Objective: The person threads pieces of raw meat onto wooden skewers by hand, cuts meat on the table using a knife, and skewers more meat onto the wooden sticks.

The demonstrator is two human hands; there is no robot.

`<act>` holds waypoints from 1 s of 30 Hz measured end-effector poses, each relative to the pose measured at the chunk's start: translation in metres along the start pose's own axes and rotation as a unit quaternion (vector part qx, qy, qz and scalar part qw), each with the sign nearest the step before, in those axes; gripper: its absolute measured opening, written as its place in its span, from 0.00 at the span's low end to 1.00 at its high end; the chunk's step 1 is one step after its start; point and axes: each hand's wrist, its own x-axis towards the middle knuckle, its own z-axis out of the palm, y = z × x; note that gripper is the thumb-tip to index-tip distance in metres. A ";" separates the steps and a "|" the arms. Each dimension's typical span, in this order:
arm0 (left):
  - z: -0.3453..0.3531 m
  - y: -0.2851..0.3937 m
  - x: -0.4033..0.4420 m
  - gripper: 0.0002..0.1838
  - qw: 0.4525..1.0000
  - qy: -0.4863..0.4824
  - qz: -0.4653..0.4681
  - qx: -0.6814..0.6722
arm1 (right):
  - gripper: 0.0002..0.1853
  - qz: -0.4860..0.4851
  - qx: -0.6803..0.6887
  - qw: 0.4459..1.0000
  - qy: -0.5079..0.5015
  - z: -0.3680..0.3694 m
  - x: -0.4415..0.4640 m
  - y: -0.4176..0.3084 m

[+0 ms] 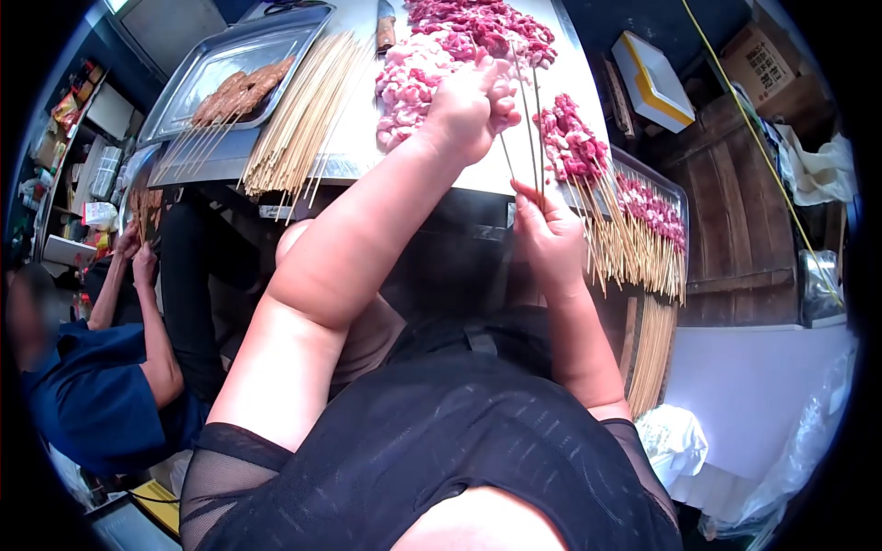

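Observation:
My left hand (469,106) reaches over the pile of pale, fatty meat pieces (409,87), its fingers curled together; whatever they hold is hidden. Lower and to the right, my right hand (551,230) pinches a few thin skewers (530,129) near their lower ends. These point up and away, passing close beside the left fingers. Behind lies a heap of darker red meat pieces (487,23). Loaded meat skewers (574,138) rest just right of the skewers I hold, their bare sticks pointing toward me.
Bare bamboo skewers (308,110) lie left of the meat, beside a metal tray (184,78) holding brown meat skewers. A knife (385,32) lies behind. More loaded skewers (652,207) fill a tray at right. Another person (110,367) sits at left, hands on skewers.

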 end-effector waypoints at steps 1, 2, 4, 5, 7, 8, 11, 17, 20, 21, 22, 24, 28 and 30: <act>0.000 -0.001 -0.002 0.09 1.000 -0.006 0.010 -0.004 | 0.11 -0.004 0.004 1.000 0.002 0.002 -0.001 0.000; 0.001 -0.002 -0.004 0.09 1.000 -0.012 0.020 -0.009 | 0.11 -0.008 0.008 1.000 0.005 0.004 -0.002 -0.001; 0.013 0.002 -0.011 0.10 0.999 0.032 0.014 0.036 | 0.11 -0.011 0.005 1.000 0.000 0.007 -0.004 -0.005; 0.015 0.001 -0.014 0.10 0.999 0.020 0.016 0.037 | 0.11 -0.002 0.016 1.000 -0.002 0.006 -0.006 -0.005; 0.009 0.000 -0.015 0.14 0.998 -0.029 0.018 0.056 | 0.12 0.010 0.027 1.000 -0.008 0.005 -0.008 -0.006; 0.004 -0.003 -0.010 0.14 0.998 -0.030 0.018 0.053 | 0.12 0.011 0.024 1.000 -0.008 0.004 -0.008 -0.008; 0.004 0.001 -0.008 0.44 0.986 -0.161 0.020 0.049 | 0.12 0.016 0.067 0.997 0.032 -0.007 -0.002 -0.008; -0.015 0.000 0.010 0.34 0.992 -0.120 -0.046 -0.013 | 0.12 0.009 0.038 0.998 0.043 -0.014 -0.002 -0.004; -0.012 -0.003 0.007 0.30 0.994 -0.090 -0.029 0.054 | 0.12 0.011 0.003 0.999 0.047 -0.011 -0.002 -0.004; -0.012 -0.005 0.006 0.30 0.994 -0.090 -0.029 0.054 | 0.12 0.011 0.004 0.999 0.048 -0.010 -0.002 -0.003; -0.012 -0.007 0.006 0.27 0.996 -0.081 -0.028 0.026 | 0.12 0.016 0.003 0.999 0.041 -0.009 -0.002 -0.002; -0.011 -0.011 0.004 0.22 0.997 -0.063 -0.024 -0.029 | 0.12 0.020 0.002 0.999 0.034 -0.006 -0.002 0.000; 0.012 -0.006 -0.018 0.19 0.999 0.032 0.014 0.023 | 0.11 0.018 -0.005 1.000 0.017 0.001 -0.007 -0.004; 0.012 -0.006 -0.019 0.20 1.000 0.014 0.013 0.019 | 0.11 0.005 0.007 1.000 0.007 0.003 -0.009 -0.005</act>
